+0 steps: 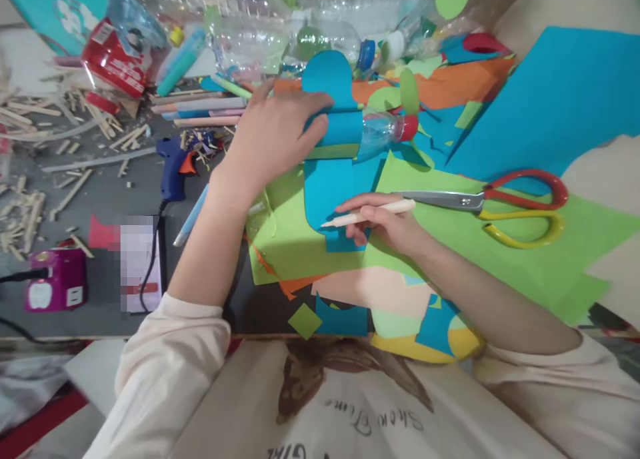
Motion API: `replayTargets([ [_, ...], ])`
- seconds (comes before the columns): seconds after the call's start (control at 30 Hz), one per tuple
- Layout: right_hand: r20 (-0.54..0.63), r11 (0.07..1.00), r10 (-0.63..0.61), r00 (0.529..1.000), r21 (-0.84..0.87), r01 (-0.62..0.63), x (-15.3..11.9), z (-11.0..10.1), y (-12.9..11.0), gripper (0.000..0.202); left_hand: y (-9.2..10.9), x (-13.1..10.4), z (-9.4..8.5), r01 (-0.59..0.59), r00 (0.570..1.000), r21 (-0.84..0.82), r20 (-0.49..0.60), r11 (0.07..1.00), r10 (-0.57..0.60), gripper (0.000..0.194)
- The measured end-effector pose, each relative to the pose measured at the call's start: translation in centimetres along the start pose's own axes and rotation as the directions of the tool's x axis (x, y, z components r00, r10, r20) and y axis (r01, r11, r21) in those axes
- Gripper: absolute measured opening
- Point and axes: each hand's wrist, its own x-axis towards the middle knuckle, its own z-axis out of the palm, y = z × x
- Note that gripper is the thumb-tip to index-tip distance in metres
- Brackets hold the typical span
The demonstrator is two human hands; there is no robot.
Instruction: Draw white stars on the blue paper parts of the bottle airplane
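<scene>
My left hand [277, 122] curls over a small plastic bottle [383, 129] lying on its side, with a red cap and a blue paper wrap edged by a green strip. Beneath the bottle lies a round-ended blue paper piece [327, 76], which shows above and below it. A slim white pen [370, 214] is gripped in my right hand [383, 226], its tip at the lower rounded edge of that blue piece. Green paper [285, 246] spreads underneath. Scissors [465, 200] with one red and one yellow handle lie just right of my right hand.
A blue glue gun [173, 169] and a phone [145, 262] lie left of my left arm, near a purple plug block [56, 279]. Broken wooden sticks [35, 212] litter the left side. Transparent bottles [320, 39] crowd the back; a large blue sheet [555, 106] rises at right.
</scene>
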Motion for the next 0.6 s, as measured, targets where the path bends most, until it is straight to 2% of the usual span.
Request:
replayTargets([
  [0.07, 0.019, 0.998, -0.052, 0.998, -0.032, 0.053, -0.4, 0.1, 0.0, 0.035, 0.0, 0.0, -0.9, 0.001, 1.0, -0.049, 0.003, 0.999, -0.001, 0.041],
  [0.13, 0.018, 0.979, -0.141, 0.99, -0.145, 0.142, -0.9, 0.2, -0.2, 0.033, -0.2, -0.7, -1.9, -0.024, 0.999, -0.108, -0.048, 0.994, 0.019, 0.045],
  [0.2, 0.009, 0.93, -0.242, 0.97, -0.281, 0.235, -1.2, 0.4, -0.5, 0.031, -0.3, -2.3, -2.6, -0.112, 0.976, -0.121, -0.2, 0.986, 0.086, 0.046],
  [0.23, 0.006, 0.899, -0.285, 0.959, -0.347, 0.269, -1.3, 0.4, -0.6, 0.031, -0.3, -3.4, -2.8, -0.156, 0.951, -0.116, -0.285, 0.981, 0.117, 0.044],
  [0.27, 0.009, 0.862, -0.317, 0.948, -0.415, 0.292, -1.3, 0.4, -0.8, 0.03, -0.3, -4.6, -2.7, -0.218, 0.903, -0.106, -0.4, 0.97, 0.159, 0.042],
  [0.3, 0.028, 0.815, -0.357, 0.934, -0.479, 0.326, -1.3, 0.4, -0.9, 0.03, -0.1, -5.8, -2.4, -0.23, 0.84, -0.093, -0.521, 0.969, 0.15, 0.039],
  [0.33, 0.066, 0.759, -0.398, 0.915, -0.537, 0.369, -1.2, 0.3, -1.0, 0.03, 0.0, -7.0, -1.8, -0.183, 0.76, -0.129, -0.647, 0.975, 0.057, 0.032],
  [0.37, 0.118, 0.695, -0.434, 0.893, -0.588, 0.415, -1.1, 0.3, -1.0, 0.032, 0.2, -8.0, -1.0, -0.117, 0.731, -0.191, -0.681, 0.975, -0.045, 0.028],
  [0.4, 0.174, 0.629, -0.46, 0.871, -0.629, 0.457, -0.9, 0.1, -1.0, 0.034, 0.4, -8.8, 0.1, -0.133, 0.732, -0.211, -0.679, 0.969, -0.047, 0.03],
  [0.47, 0.259, 0.531, -0.458, 0.85, -0.688, 0.495, -0.7, -0.1, -0.9, 0.041, 0.5, -9.8, 2.5, -0.192, 0.844, -0.273, -0.537, 0.943, 0.016, 0.026],
  [0.5, 0.277, 0.51, -0.43, 0.859, -0.712, 0.484, -0.6, -0.2, -0.8, 0.046, 0.5, -9.9, 3.7, -0.186, 0.886, -0.299, -0.463, 0.936, 0.028, 0.026],
  [0.6, 0.286, 0.511, -0.349, 0.892, -0.74, 0.437, -0.6, -0.3, -0.6, 0.055, 0.0, -9.6, 6.4, -0.167, 0.936, -0.338, -0.35, 0.926, 0.041, 0.024],
])
